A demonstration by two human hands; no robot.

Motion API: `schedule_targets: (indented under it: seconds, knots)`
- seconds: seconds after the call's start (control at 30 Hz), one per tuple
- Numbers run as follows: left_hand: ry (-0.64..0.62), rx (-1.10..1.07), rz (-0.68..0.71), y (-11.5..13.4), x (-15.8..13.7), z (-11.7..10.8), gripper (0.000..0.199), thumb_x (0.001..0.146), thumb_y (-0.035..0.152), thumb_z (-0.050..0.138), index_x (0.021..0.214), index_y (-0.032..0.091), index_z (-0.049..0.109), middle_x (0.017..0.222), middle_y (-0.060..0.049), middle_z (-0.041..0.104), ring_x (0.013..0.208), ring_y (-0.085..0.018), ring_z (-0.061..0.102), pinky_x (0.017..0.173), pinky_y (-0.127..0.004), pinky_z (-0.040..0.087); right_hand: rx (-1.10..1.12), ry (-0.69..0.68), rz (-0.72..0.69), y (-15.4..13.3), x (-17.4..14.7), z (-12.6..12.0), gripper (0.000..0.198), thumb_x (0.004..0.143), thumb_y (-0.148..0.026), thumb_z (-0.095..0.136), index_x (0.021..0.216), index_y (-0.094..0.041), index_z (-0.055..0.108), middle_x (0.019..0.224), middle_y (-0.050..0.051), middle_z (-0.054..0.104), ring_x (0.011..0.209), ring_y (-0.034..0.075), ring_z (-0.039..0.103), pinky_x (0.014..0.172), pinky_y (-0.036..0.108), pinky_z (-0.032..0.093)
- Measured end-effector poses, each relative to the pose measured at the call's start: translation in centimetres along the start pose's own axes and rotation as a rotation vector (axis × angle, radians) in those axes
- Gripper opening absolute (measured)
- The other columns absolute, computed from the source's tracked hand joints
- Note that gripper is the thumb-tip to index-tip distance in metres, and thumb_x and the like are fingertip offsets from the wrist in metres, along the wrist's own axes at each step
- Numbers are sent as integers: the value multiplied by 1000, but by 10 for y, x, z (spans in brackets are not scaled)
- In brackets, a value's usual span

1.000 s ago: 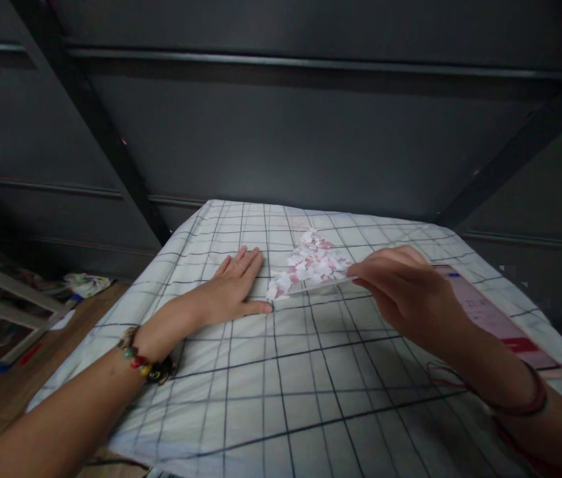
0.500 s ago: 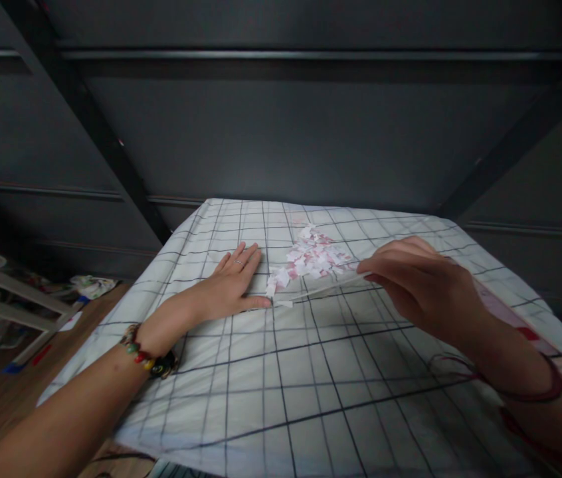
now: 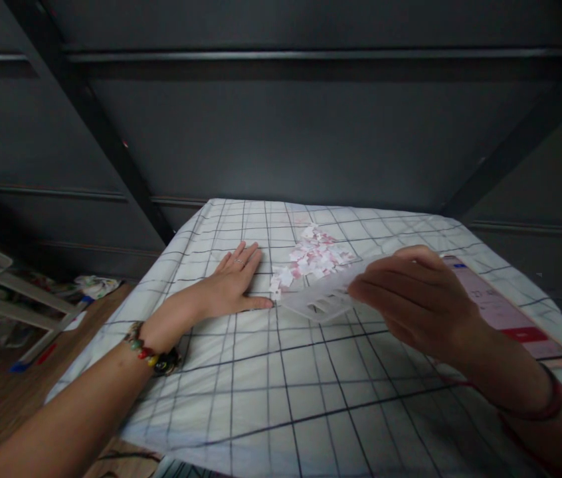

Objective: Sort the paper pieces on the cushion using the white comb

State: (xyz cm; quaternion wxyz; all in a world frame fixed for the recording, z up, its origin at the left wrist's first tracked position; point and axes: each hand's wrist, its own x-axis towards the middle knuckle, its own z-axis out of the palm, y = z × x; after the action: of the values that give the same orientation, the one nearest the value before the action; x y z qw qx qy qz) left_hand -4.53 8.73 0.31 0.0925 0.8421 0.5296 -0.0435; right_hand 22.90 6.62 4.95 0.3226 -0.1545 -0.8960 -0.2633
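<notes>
My left hand [image 3: 236,275] lies flat on the checked cloth [image 3: 311,385], fingers stretched and a ring on one of them. Its thumb points right, close to the lower left end of a heap of small torn paper pieces [image 3: 318,252], white and pink. In my right hand [image 3: 415,299] is a thin translucent plastic sheet [image 3: 318,305], pinched at its right side. The sheet is tilted at the near side of the heap. Pale rectangular shapes show on or through it; whether it is a single sheet or a bag, I cannot tell.
A phone [image 3: 503,305] with a lit pink screen lies on the cloth, partly behind my right hand and forearm. Dark panels [image 3: 281,133] stand directly behind the table. At the lower left, a pale ladder-like frame [image 3: 26,299] stands on the wooden floor.
My right hand has turned and shifted slightly, so the plastic sheet shows more of its face instead of a thin edge. More of the phone is visible. The left hand stays flat.
</notes>
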Motion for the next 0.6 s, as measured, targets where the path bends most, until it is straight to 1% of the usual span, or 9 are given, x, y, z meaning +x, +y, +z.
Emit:
schedule_targets:
  seconds: [0.13,0.23,0.4,0.5,0.6]
  knots:
    - [-27,-19,-10,-2,0,-2,104,82,69,47,148,-1,5,153,-24,-4,139,-36,-8,112,-47,7,-46,11,37,-4,-1,6,17,89,-5,45,92,-18,54,78,0,69,75,13,59,68,30,45]
    - [-37,-26,-26,-3,0,-2,105,81,68,49,147,-1,7,153,-24,-3,139,-36,-7,112,-47,7,-72,-2,-5,-7,1,11,14,90,-7,44,91,-16,55,77,1,69,74,13,59,68,30,44]
    - [-44,-47,-43,-2,0,-4,105,80,66,51,147,-2,7,153,-23,-4,140,-34,-8,112,-44,7,19,-43,-14,-4,2,5,17,91,-4,41,89,-15,54,75,0,68,71,11,58,69,29,44]
    - [-59,-67,-48,-2,-1,-4,105,80,66,51,147,-2,7,153,-23,-4,140,-34,-8,112,-44,7,27,-26,-12,-3,-1,6,19,91,-3,39,90,-15,54,77,0,68,73,11,58,71,29,44]
    - [-52,-90,-49,-3,-2,-4,105,81,67,50,147,-1,8,153,-23,-5,140,-34,-8,112,-46,8,-27,-5,6,-5,-5,14,17,91,-3,41,92,-14,54,78,1,68,77,13,58,73,31,44]
